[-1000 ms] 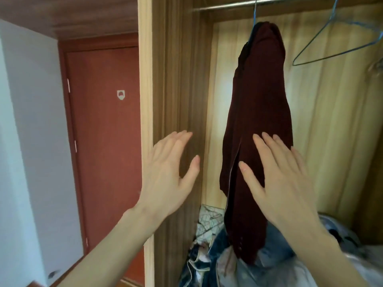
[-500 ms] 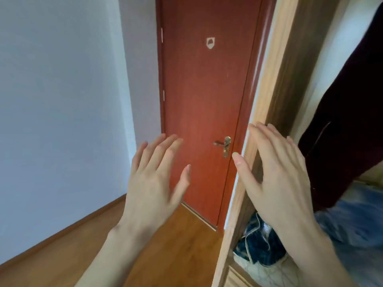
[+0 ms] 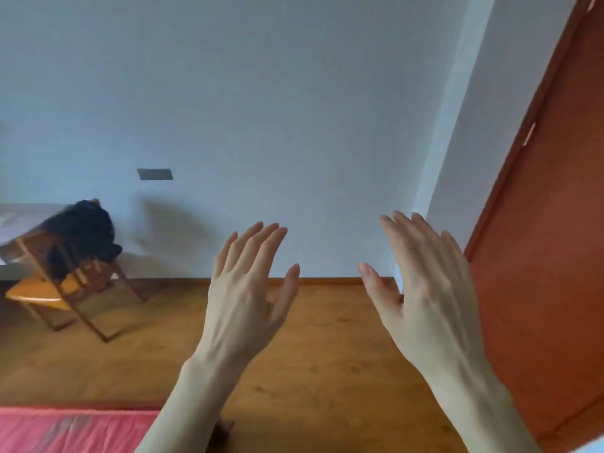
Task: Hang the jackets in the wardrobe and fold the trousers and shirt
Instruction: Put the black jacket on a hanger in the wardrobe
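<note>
A: In the head view, what step does the person seem to be on?

B: Between garments, by the look of it. The left hand (image 3: pixel 248 289) and the right hand (image 3: pixel 425 289) are both raised in front of the chest, backs toward the camera, fingers straight and loosely spread, holding nothing. Neither touches anything.

A: And the task's clothing?

B: The only likely piece in view is a dark garment (image 3: pixel 81 233) draped over the back of a wooden folding chair (image 3: pixel 65 289). The chair stands on the wood floor (image 3: pixel 327 354) against the pale wall (image 3: pixel 294 109), near the frame's left edge. The blur there makes it impossible to tell whether the garment is a jacket, trousers or a shirt.

A: How does it lie relative to the hands?

B: Well apart from both, off to the left and farther away; the left hand is the nearer one.

A: So the next move?

B: Probably walking to the chair and lifting the garment off its back, then judging whether it gets hung or folded. The wardrobe is not in view; only a red-brown door (image 3: pixel 555 256) shows at the right edge and a pink bed edge (image 3: pixel 65 429) at the lower left corner.
</note>
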Tool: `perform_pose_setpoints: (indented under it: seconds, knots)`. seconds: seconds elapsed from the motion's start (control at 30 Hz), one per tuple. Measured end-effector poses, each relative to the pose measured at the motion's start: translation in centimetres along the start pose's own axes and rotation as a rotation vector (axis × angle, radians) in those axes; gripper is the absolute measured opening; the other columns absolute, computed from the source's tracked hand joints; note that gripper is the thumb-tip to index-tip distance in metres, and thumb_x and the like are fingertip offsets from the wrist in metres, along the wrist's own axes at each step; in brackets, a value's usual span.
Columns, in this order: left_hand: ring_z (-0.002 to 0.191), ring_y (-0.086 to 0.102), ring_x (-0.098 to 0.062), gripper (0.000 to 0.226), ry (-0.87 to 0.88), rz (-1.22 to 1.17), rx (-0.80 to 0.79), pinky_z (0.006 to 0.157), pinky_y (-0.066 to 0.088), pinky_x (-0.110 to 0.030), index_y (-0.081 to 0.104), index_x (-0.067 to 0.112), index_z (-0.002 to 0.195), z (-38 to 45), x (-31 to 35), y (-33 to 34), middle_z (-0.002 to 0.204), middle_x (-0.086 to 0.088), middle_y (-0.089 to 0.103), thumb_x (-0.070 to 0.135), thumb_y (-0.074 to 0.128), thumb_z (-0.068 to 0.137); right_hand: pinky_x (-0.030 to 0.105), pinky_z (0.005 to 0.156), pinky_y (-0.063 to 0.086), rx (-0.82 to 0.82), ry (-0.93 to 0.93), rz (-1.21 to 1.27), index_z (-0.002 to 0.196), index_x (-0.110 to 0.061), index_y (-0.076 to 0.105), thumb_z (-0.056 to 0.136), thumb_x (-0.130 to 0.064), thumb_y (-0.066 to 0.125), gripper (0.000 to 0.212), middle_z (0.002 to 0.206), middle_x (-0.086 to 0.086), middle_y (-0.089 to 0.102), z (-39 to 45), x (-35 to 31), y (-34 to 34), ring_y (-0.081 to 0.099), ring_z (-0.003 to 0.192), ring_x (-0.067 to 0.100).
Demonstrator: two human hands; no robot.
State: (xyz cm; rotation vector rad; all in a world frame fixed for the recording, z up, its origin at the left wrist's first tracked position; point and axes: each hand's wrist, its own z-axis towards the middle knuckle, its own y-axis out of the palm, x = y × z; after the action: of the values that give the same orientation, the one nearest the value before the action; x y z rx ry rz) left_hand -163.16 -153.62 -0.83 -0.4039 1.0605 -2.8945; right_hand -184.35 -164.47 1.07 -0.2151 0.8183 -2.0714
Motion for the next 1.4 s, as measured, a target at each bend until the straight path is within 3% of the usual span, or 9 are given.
perform_pose_setpoints:
  seconds: [0.2, 0.4, 0.7, 0.97, 1.27, 1.4]
  knots:
    - [0.147, 0.045, -0.021, 0.052, -0.155, 0.218, 0.023, 0.122, 0.033, -0.050, 0.056, 0.012, 0.146, -2.4, -5.2, -2.3, 0.150, -0.003, 0.058, 0.041, 0.055, 0.104, 0.051, 0.124, 0.032, -0.093, -0.071, 0.186, 0.152, -0.011, 0.052, 0.105, -0.049, 0.049, 0.060, 0.157, 0.008, 0.052, 2.1, -3.8, 6.6, 0.043, 0.150, 0.026]
    - [0.144, 0.047, -0.021, 0.051, -0.325, 0.360, 0.093, 0.119, 0.038, -0.047, 0.056, 0.014, 0.145, -3.5, -12.3, -3.9, 0.148, -0.002, 0.058, 0.044, 0.053, 0.103, 0.044, 0.126, 0.030, -0.193, -0.152, 0.307, 0.155, -0.017, 0.046, 0.107, -0.061, 0.030, 0.068, 0.159, 0.004, 0.049, 6.0, -8.8, 14.0, 0.045, 0.149, 0.023]
    - [0.146, 0.044, -0.019, 0.052, -0.473, 0.502, 0.196, 0.122, 0.025, -0.033, 0.053, 0.018, 0.146, -2.2, -24.4, -4.6, 0.151, 0.000, 0.054, 0.047, 0.052, 0.103, 0.044, 0.126, 0.030, -0.246, -0.337, 0.343, 0.155, -0.017, 0.047, 0.106, -0.060, 0.034, 0.067, 0.158, 0.004, 0.050, 13.4, -15.9, 24.9, 0.042, 0.150, 0.022]
    - [0.145, 0.046, -0.023, 0.054, -0.549, 0.561, 0.214, 0.120, 0.038, -0.050, 0.056, 0.016, 0.146, 1.1, -33.7, -4.5, 0.151, -0.003, 0.056, 0.046, 0.055, 0.101, 0.051, 0.118, 0.040, -0.202, -0.318, 0.380, 0.151, -0.015, 0.053, 0.103, -0.062, 0.034, 0.070, 0.153, 0.010, 0.055, 18.8, -22.0, 33.7, 0.051, 0.143, 0.031]
    - [0.143, 0.050, -0.026, 0.055, -0.675, 0.627, 0.215, 0.116, 0.043, -0.055, 0.060, 0.012, 0.142, 5.7, -45.0, -0.8, 0.148, -0.005, 0.059, 0.045, 0.057, 0.098, 0.046, 0.118, 0.036, -0.239, -0.397, 0.443, 0.150, -0.016, 0.053, 0.104, -0.063, 0.034, 0.068, 0.152, 0.009, 0.056, 25.2, -26.9, 46.7, 0.053, 0.141, 0.029]
    - [0.142, 0.051, -0.026, 0.054, -0.677, 0.652, 0.230, 0.116, 0.043, -0.055, 0.061, 0.013, 0.142, 9.1, -50.9, 2.5, 0.147, -0.006, 0.060, 0.045, 0.057, 0.099, 0.044, 0.120, 0.032, -0.245, -0.430, 0.493, 0.152, -0.017, 0.052, 0.103, -0.061, 0.044, 0.066, 0.154, 0.009, 0.055, 29.8, -28.8, 54.0, 0.051, 0.143, 0.030]
